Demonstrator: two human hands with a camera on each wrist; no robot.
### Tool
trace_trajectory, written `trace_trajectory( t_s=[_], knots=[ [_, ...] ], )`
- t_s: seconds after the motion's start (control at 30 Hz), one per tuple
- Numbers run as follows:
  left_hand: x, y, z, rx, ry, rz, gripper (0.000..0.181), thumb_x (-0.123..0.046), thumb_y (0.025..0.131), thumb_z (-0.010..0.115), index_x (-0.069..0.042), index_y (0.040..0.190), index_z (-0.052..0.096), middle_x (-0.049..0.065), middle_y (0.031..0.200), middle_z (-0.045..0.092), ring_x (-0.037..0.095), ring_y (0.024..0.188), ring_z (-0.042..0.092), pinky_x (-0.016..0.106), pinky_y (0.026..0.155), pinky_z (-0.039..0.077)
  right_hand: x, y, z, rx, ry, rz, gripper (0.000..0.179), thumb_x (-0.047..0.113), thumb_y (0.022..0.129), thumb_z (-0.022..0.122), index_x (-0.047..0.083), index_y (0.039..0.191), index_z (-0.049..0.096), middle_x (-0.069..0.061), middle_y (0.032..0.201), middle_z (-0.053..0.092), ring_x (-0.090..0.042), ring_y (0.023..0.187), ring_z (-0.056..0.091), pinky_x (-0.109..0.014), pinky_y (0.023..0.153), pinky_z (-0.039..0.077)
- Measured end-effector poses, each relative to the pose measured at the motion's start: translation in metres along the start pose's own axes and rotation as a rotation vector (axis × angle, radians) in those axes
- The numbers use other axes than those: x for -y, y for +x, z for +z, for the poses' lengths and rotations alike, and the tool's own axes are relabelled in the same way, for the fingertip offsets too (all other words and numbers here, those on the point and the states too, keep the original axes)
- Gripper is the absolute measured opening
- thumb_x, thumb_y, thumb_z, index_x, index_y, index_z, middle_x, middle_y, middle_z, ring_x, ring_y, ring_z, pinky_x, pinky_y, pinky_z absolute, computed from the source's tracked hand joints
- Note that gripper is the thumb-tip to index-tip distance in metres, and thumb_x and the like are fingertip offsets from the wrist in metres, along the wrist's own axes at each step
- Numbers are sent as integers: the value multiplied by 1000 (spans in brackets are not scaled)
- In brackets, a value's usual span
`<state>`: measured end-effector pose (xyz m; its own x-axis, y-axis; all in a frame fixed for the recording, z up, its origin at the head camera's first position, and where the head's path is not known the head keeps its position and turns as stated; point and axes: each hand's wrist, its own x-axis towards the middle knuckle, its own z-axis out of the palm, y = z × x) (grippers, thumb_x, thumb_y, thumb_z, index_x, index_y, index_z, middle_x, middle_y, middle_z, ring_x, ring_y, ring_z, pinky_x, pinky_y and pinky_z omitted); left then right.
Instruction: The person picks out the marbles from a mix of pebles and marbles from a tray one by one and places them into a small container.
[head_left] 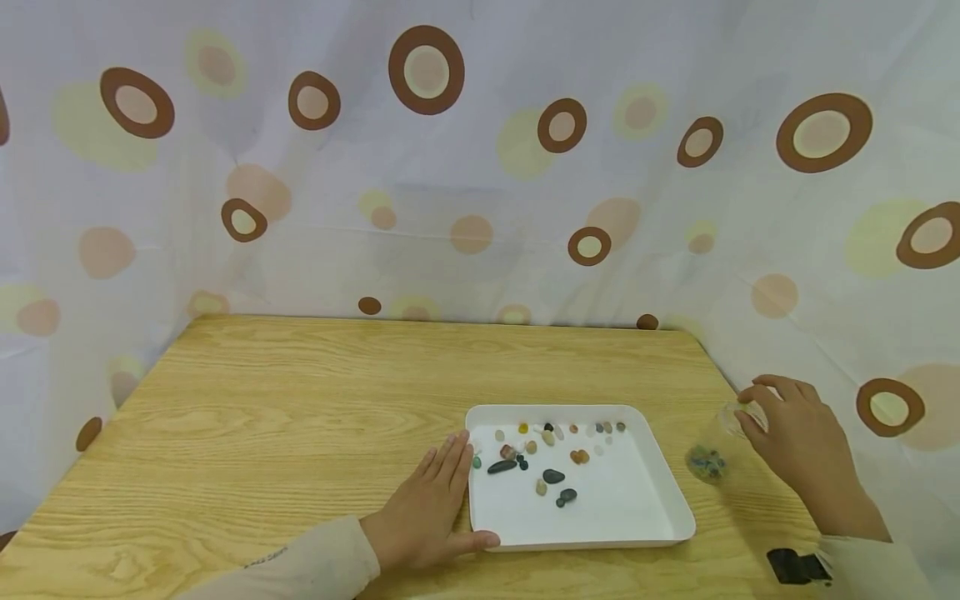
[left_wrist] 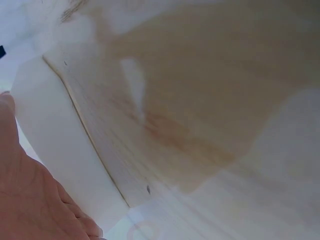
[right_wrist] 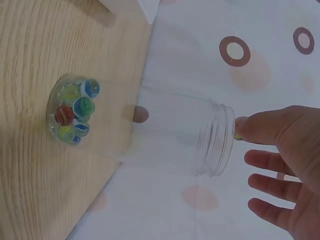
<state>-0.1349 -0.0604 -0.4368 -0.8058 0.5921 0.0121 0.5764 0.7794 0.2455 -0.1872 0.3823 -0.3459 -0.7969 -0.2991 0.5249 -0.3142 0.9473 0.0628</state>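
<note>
My left hand (head_left: 427,512) rests against the near left corner of a white tray (head_left: 637,517), fingers straight along its left side and thumb at the front rim. Over the mouth of a clear jar (right_wrist: 217,142), my right hand (head_left: 806,442) pinches a small yellow-green marble (right_wrist: 238,134) between thumb and finger. Most of that marble is hidden by the fingertips. Several glass marbles (right_wrist: 75,110), blue, green, yellow and red, lie at the jar's bottom. In the left wrist view, the palm (left_wrist: 30,200) is beside the tray's outer wall (left_wrist: 70,135).
Several pebbles lie scattered in the tray, among them a long dark pebble (head_left: 502,467) and an orange one (head_left: 579,457). The jar stands upright on the wooden table (head_left: 300,400), right of the tray. A dotted curtain (head_left: 480,183) hangs behind and at the sides.
</note>
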Motion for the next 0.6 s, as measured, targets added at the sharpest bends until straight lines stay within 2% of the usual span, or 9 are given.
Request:
trace_trajectory(
  t_s=[0.2,0.6],
  knots=[
    [0,0,0,2,-13,-1,107,-79,86,28,4,151,14,21,159,4,33,147,7,48,116,19,-7,-5,1,86,7,55,22,7,76,77,-2,93,66,-30,110,56,-54,99,48,-63,70,43],
    [0,0,1,0,15,-4,108,-80,84,27,4,151,15,21,159,6,33,147,8,47,116,19,-8,-4,2,133,13,76,17,9,80,75,-2,92,69,-32,111,56,-55,99,47,-64,71,42]
  ],
)
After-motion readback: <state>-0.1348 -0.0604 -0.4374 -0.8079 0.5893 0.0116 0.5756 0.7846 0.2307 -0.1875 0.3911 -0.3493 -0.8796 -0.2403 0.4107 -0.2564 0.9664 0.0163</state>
